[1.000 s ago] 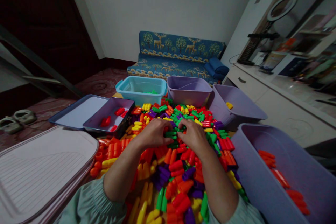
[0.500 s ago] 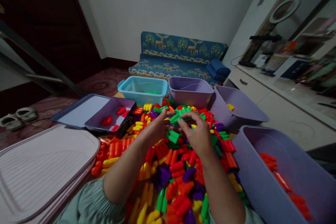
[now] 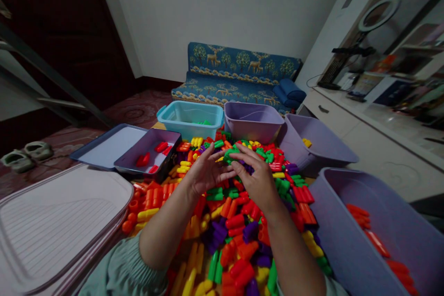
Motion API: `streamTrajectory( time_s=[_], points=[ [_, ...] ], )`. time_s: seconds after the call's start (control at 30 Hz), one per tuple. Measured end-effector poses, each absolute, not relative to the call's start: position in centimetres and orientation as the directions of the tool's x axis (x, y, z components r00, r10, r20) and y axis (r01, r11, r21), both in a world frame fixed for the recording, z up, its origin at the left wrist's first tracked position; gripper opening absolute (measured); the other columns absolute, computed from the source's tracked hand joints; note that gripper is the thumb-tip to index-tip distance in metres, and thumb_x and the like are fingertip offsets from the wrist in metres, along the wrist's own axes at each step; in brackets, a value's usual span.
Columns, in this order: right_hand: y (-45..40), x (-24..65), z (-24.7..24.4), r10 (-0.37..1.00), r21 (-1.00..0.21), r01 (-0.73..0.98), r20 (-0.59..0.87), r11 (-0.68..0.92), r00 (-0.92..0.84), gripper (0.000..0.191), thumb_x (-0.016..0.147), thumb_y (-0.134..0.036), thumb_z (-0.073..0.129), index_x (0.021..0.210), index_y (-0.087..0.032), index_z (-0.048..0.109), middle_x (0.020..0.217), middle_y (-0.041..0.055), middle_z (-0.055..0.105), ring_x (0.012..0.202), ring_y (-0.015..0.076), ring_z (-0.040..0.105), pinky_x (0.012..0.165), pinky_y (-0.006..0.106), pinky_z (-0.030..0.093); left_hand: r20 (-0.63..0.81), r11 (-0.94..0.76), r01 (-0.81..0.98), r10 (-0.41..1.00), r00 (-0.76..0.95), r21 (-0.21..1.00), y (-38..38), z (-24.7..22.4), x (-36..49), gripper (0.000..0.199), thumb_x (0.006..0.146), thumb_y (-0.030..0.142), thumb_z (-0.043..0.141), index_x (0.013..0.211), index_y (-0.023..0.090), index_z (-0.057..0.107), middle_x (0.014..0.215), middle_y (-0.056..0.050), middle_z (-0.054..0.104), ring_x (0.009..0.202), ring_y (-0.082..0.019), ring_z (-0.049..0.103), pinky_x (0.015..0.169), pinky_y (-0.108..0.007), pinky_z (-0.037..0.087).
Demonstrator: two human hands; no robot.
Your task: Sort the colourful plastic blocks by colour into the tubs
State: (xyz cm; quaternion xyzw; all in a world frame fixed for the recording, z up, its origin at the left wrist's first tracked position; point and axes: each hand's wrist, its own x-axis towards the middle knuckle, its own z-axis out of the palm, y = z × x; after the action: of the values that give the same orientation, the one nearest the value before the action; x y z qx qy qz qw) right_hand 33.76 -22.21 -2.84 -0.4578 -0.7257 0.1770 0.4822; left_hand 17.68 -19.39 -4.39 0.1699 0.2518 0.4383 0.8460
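My left hand (image 3: 210, 173) is over the middle of the pile, palm turned up and inward, fingers stretched and apart. Facing it, my right hand (image 3: 256, 178) has its thumb and fingers bent round a small cluster of green plastic toy blocks (image 3: 229, 154). The left fingertips come close to this cluster; whether they touch it I cannot tell. Below the hands lie loose green blocks (image 3: 215, 194), red blocks (image 3: 236, 222) and purple blocks (image 3: 250, 230). The blocks look like short rounded tubes joined in pairs.
A light blue bin (image 3: 190, 127) and a purple bin (image 3: 255, 125) stand behind the pile. Two more purple bins (image 3: 312, 159) (image 3: 333, 212) line the right. At left are an open shallow case (image 3: 138, 173) with red blocks and stacked pale lids (image 3: 62, 222).
My left hand has turned its palm up and spread its fingers. The green cluster has shifted slightly left with my right fingertips. A green piece beneath the hands is no longer where it was.
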Motion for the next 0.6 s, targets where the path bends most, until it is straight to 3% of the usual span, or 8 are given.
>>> streamTrajectory(
  time_s=[0.07,0.13,0.2,0.37,0.5,0.6],
  points=[
    [-22.4,33.5,-2.7,0.819,-0.703,0.457,0.564,0.545,-0.108,0.014,0.088,-0.025,0.058,0.092,-0.022,0.072,0.117,0.0085,0.065,0.112,0.0209,0.06,0.098,0.038,0.045,-0.327,0.526,-0.688,0.85,0.412,0.501,-19.2,-4.3,17.5,0.039,0.093,0.045,0.046,0.108,0.011,0.06,0.09,-0.012,0.067,0.079,-0.019,0.069,0.069,-0.03,0.059],
    [-22.8,33.2,-2.3,0.807,-0.695,0.445,0.578,0.565,-0.123,0.01,0.087,-0.022,0.06,0.084,-0.022,0.07,0.1,0.0061,0.068,0.1,0.0187,0.064,0.091,0.035,0.048,-0.391,0.476,-0.724,0.869,0.302,0.499,-18.9,-4.1,17.1,0.029,0.093,0.037,0.048,0.101,0.011,0.061,0.083,-0.01,0.066,0.072,-0.016,0.068,0.063,-0.025,0.058],
    [-23.5,32.7,-2.1,0.821,-0.675,0.473,0.515,0.566,-0.247,0.004,0.083,-0.02,0.065,0.083,-0.022,0.069,0.092,0.0031,0.068,0.091,0.0174,0.064,0.085,0.031,0.05,-0.432,0.425,-0.754,0.878,0.208,0.5,-18.6,-3.9,16.7,0.022,0.093,0.029,0.048,0.097,0.012,0.061,0.076,-0.008,0.065,0.065,-0.014,0.067,0.056,-0.02,0.056],
    [-25.0,31.1,-2.9,0.794,-0.444,0.667,0.215,0.598,-0.568,0.034,0.067,-0.026,0.082,0.1,-0.027,0.071,0.093,0.0014,0.069,0.094,0.022,0.059,0.08,0.031,0.047,-0.412,0.362,-0.779,0.899,0.148,0.511,-18.4,-3.8,16.0,0.017,0.092,0.019,0.047,0.097,0.012,0.061,0.08,-0.008,0.067,0.066,-0.013,0.068,0.052,-0.018,0.055],
    [-24.9,30.8,-3.6,0.808,-0.363,0.727,0.163,0.583,-0.566,0.031,0.072,-0.016,0.074,0.101,-0.027,0.072,0.091,0.0023,0.068,0.093,0.0215,0.06,0.079,0.03,0.046,-0.398,0.391,-0.759,0.898,0.189,0.521,-18.5,-3.9,15.9,0.018,0.091,0.02,0.049,0.102,0.013,0.063,0.085,-0.008,0.069,0.068,-0.014,0.069,0.047,-0.016,0.052],
    [-24.3,31.4,-3.0,0.868,-0.462,0.735,0.232,0.496,-0.44,0.029,0.075,-0.019,0.072,0.103,-0.025,0.071,0.093,0.0026,0.067,0.082,0.0187,0.062,0.074,0.03,0.047,-0.376,0.419,-0.727,0.896,0.235,0.544,-18.6,-3.9,15.9,0.022,0.092,0.022,0.049,0.106,0.014,0.064,0.084,-0.007,0.07,0.067,-0.014,0.069,0.043,-0.015,0.049]
  ],
)
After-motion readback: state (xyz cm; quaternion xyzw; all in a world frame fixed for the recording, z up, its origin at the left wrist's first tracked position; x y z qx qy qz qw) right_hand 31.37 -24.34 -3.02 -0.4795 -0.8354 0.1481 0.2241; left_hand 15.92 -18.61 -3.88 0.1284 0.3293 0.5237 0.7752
